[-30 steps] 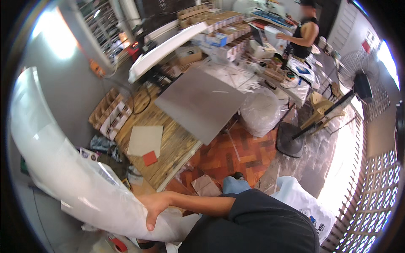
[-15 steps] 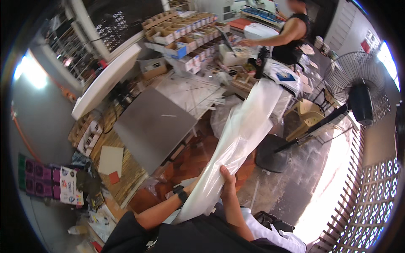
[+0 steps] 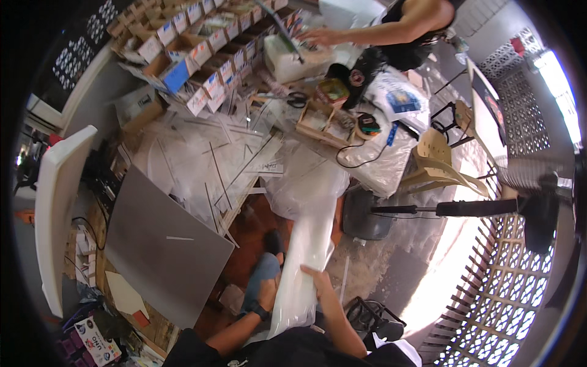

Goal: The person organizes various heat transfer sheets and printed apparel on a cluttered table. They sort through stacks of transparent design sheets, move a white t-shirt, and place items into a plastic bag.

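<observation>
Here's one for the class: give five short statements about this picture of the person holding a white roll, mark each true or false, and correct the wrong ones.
1. The person's right hand is on the white roll. True.
2. A dark wristband is worn on the right wrist. False: the dark wristband is on the left wrist.
3. A thin pale strip lies on the grey board. True.
4. The plastic chair is bright red. False: the plastic chair is beige.
5. The black-handled scissors lie on the floor. False: the black-handled scissors lie on the cluttered work table.
</observation>
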A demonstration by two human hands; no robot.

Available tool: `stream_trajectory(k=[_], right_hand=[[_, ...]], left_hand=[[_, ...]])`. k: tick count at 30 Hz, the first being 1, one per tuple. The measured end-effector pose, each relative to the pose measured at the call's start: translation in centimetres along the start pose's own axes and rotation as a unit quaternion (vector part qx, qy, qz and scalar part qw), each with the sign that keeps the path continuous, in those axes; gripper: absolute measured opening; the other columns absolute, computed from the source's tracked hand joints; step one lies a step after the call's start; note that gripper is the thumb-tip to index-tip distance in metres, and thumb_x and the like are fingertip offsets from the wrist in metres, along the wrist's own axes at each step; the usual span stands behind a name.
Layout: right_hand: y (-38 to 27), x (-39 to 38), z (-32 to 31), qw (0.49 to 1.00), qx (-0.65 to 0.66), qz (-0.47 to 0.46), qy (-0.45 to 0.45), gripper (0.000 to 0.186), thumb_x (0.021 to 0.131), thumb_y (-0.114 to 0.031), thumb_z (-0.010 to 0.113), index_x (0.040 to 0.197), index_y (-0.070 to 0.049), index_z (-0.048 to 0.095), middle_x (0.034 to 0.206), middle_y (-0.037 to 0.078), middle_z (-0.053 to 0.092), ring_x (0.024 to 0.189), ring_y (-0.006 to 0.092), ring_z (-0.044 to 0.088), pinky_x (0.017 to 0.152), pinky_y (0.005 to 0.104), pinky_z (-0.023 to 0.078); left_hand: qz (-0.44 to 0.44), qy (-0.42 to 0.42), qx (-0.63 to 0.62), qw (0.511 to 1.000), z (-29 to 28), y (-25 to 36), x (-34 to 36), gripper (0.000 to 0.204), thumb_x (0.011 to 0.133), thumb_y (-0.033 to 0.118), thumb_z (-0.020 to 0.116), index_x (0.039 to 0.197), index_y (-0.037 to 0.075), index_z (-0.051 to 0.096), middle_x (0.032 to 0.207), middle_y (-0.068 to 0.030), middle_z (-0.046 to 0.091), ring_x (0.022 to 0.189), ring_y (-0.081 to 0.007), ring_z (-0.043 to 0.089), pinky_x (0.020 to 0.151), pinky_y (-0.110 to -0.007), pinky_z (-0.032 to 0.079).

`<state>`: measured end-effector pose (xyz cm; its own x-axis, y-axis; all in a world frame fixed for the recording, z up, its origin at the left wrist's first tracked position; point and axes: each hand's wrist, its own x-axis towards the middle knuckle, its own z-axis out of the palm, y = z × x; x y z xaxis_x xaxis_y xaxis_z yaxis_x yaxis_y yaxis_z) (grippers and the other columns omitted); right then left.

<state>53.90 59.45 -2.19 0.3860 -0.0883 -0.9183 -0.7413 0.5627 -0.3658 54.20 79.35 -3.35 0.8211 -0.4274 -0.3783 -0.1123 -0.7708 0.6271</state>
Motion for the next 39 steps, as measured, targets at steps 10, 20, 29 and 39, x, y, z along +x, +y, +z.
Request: stream_trajectory(k=[10, 20, 29, 39], right_hand=[[-20.0, 23.8, 0.8, 0.953, -0.298, -0.035, -0.047, 0.073, 0.073, -0.042, 0.075, 0.128, 0.001, 0.053, 0.114, 0.014, 0.064, 0.099, 0.0258, 0.063, 0.086, 0.0364, 0.049], [-23.0, 55.5, 2.2, 0.708, -0.669, -0.211, 0.081, 0.088, 0.072, -0.053, 0.07, 0.132, 0.005, 0.043, 0.122, 0.023, 0.051, 0.108, 0.0328, 0.055, 0.091, 0.0414, 0.045], [-14.6, 56.6, 10.7, 0.577, -0.788, -0.19, 0.105, 0.101, 0.071, -0.062, 0.066, 0.136, 0.008, 0.033, 0.129, 0.031, 0.039, 0.116, 0.0392, 0.048, 0.096, 0.0458, 0.041], [-20.6, 49.3, 4.5, 0.499, -0.843, -0.15, 0.131, 0.117, 0.069, -0.073, 0.061, 0.14, 0.011, 0.022, 0.138, 0.04, 0.026, 0.125, 0.0462, 0.04, 0.101, 0.0508, 0.038]], left_hand=[[-0.476, 0.079, -0.32, 0.816, 5.2, -10.0, 27.3, 0.064, 0.089, 0.054, 0.05, 0.125, 0.001, 0.051, 0.132, -0.0165, 0.052, 0.118, -0.0303, 0.051, 0.098, -0.04, 0.039], [-0.307, 0.074, -0.346, 0.884, 13.7, -15.5, 31.8, 0.056, 0.087, 0.032, 0.061, 0.13, 0.0, 0.046, 0.122, -0.0176, 0.056, 0.105, -0.0323, 0.057, 0.092, -0.039, 0.043], [-0.336, 0.34, -0.341, 0.809, 3.5, -0.5, 29.5, 0.028, 0.088, 0.009, 0.062, 0.113, -0.003, 0.056, 0.101, -0.0074, 0.062, 0.087, -0.0162, 0.057, 0.077, -0.029, 0.046], [-0.296, 0.333, -0.512, 0.734, 4.7, 2.4, 26.8, 0.026, 0.083, 0.007, 0.068, 0.103, -0.003, 0.056, 0.09, -0.0096, 0.061, 0.08, -0.0143, 0.059, 0.063, -0.028, 0.045]])
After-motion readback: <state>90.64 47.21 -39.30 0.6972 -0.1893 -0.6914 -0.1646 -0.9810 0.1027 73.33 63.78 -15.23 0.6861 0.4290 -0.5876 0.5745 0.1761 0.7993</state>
